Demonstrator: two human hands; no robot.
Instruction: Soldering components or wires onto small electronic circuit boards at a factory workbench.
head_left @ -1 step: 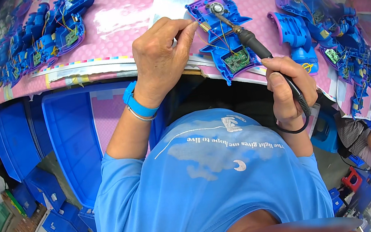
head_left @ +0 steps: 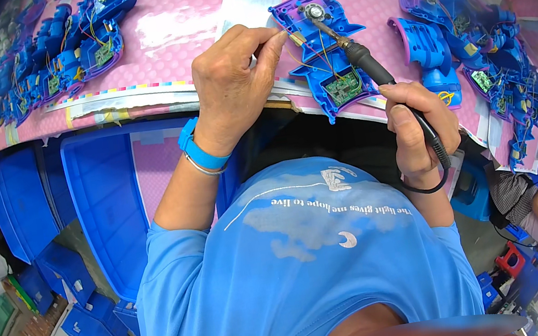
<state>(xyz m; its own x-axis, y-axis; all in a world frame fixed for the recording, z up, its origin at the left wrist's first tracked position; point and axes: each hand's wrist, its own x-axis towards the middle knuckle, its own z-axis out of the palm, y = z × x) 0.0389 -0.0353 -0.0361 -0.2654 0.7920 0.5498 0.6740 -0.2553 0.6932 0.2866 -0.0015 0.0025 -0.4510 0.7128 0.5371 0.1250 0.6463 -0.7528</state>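
My right hand (head_left: pixel 420 123) grips a soldering iron (head_left: pixel 368 62) by its black handle, its cable looping down past the wrist. The iron's tip reaches to the round silver speaker (head_left: pixel 314 12) in an opened blue plastic shell (head_left: pixel 338 20). Thin wires run from that half to a second blue half holding a green circuit board (head_left: pixel 343 88), nearer to me. At the shell's left edge, my left hand (head_left: pixel 234 78) is closed in a thumb-and-finger pinch. What it pinches is too small to make out. A blue band circles the left wrist.
Similar wired blue shells (head_left: pixel 70 48) crowd the table's far left, and more shells (head_left: pixel 465 31) lie at right. Pink patterned sheeting (head_left: pixel 179 24) covers the table. A large blue bin (head_left: pixel 107 214) stands below its front edge. Another person (head_left: pixel 534 196) sits at far right.
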